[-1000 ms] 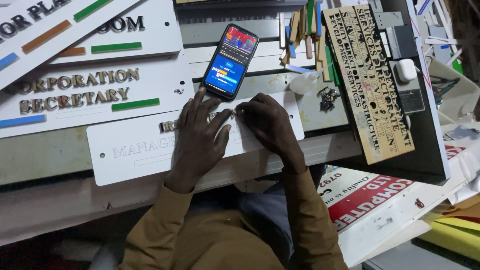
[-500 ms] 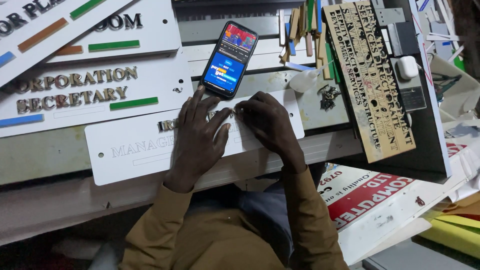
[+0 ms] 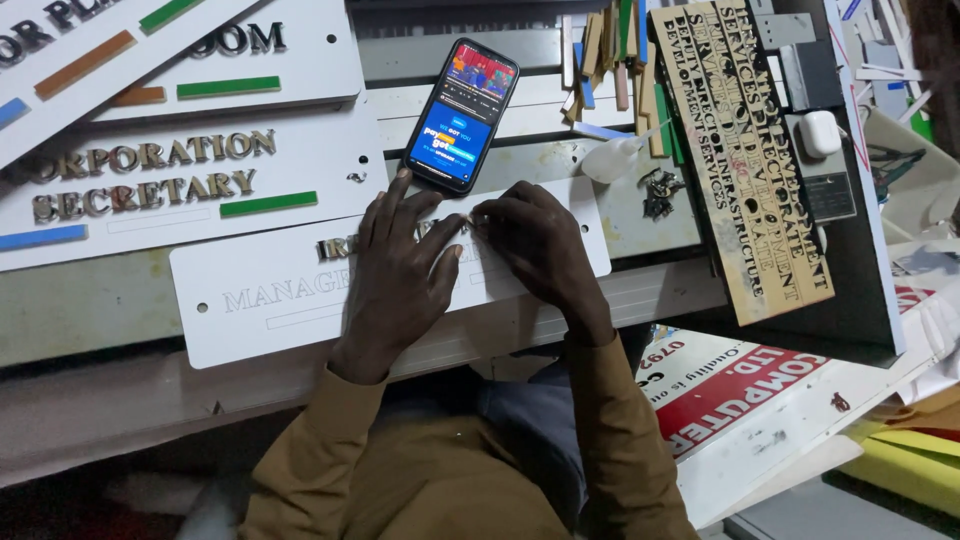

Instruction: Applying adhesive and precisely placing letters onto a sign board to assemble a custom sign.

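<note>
Centre of the frame, both hands are down on the white sign plate (image 3: 270, 300) lying on the table (image 3: 80, 310): the left hand (image 3: 400, 265) rests flat on it with fingers spread, while the right hand (image 3: 535, 245) curls its fingertips together at the lettering (whether they pinch a small piece I cannot tell). Just above the hands a lit smartphone (image 3: 462, 115) leans, finished white signs (image 3: 190, 170) fill the upper left, and a tan cut-out letter sheet (image 3: 745, 150) lies at upper right.
</note>
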